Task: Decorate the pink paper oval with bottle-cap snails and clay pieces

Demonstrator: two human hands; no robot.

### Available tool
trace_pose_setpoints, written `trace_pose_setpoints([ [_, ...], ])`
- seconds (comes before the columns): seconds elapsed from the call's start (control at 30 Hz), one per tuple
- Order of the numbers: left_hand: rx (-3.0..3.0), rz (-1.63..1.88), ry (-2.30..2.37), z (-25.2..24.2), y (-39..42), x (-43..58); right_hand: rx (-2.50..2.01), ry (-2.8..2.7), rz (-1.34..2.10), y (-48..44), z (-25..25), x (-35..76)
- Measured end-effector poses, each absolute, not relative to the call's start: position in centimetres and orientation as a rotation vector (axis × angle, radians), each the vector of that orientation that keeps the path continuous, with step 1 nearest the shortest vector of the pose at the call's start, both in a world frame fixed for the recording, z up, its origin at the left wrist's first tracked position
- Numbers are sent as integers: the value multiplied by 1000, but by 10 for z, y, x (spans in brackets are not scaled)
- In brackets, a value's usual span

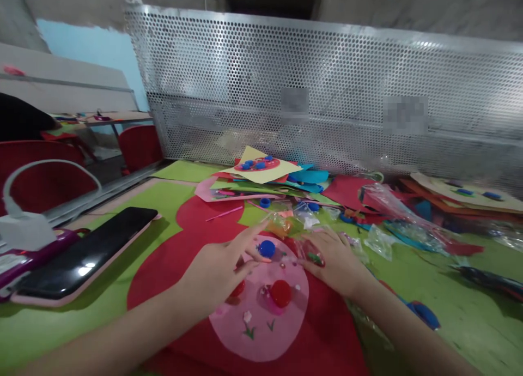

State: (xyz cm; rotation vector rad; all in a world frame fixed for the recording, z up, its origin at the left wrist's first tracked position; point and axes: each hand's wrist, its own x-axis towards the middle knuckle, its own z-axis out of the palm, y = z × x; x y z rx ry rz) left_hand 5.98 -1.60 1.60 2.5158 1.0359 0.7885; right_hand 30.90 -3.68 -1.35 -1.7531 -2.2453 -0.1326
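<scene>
A pink paper oval (261,338) lies on a large red paper shape (163,272), with small flower and grass pieces on it. A blue bottle cap (267,249) and a red bottle cap (281,293) sit on the oval. Over its upper left edge is my left hand (218,267), fingers apart and holding nothing visible; another red cap (237,291) shows partly beneath it. At the oval's upper right, my right hand (337,259) has its thumb and fingers around a small clear plastic bag (309,252) with green bits inside. Some right fingertips are hidden.
A black phone (90,250) and white charger (28,231) lie left. Paper pieces and a cap-decorated cutout (261,164) are stacked behind. Plastic wrappers (382,240), blue rings (423,313) and a dark-handled tool (490,280) lie right. A perforated metal panel (253,65) closes the back.
</scene>
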Motion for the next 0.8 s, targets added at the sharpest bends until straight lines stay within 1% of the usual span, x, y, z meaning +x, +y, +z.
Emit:
trace_pose_setpoints([
  [0.13,2368,778,1068,8,-10,56,-1865,-2050,-215,-30,-22,317],
  [0.27,2237,832,1082,10,-10,52,-1899,-1931,-266,-26,-33,322],
  [0.53,1906,609,1152,28,-24,53,-1776,-1913,-472,-29,-43,317],
  [0.8,1857,538,1170,30,-30,59,-1758,-1927,-375,-29,-45,315],
])
